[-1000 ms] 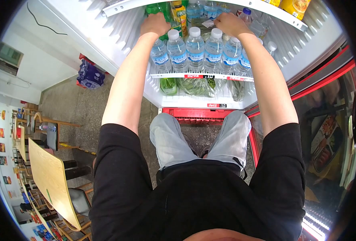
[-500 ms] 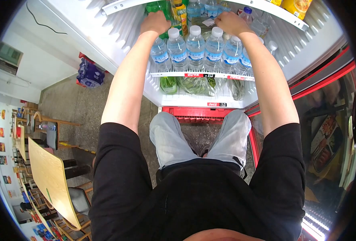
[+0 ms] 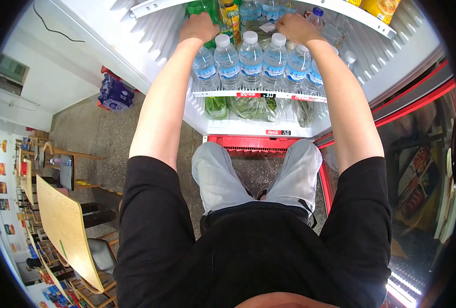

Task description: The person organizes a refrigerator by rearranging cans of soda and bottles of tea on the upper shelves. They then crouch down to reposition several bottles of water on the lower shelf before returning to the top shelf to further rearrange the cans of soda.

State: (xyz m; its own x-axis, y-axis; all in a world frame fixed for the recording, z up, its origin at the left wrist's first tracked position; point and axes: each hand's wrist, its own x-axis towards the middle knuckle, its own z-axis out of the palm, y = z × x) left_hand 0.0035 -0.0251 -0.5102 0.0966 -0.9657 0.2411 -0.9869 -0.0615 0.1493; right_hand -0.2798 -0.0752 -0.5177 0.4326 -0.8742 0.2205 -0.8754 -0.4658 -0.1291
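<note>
Both my arms reach into an open drinks fridge. My left hand is closed at the left side of the upper shelf, beside green bottles; what its curled fingers hold is hidden. My right hand is also closed, behind the water bottles and near a blue-capped bottle; anything in its fingers is hidden too. Several clear water bottles with white caps and blue labels stand in a row along the shelf front. Between my hands, behind that row, lie dark contents under clear plastic with a small white label.
The lower shelf holds bagged green vegetables and a green bottle. Overhead, a white shelf edge carries yellow packs. The glass door stands open at right. Wooden tables and chairs are at left.
Almost nothing differs. Both hands stay closed in nearly the same places, with only a very slight shift of the view.
</note>
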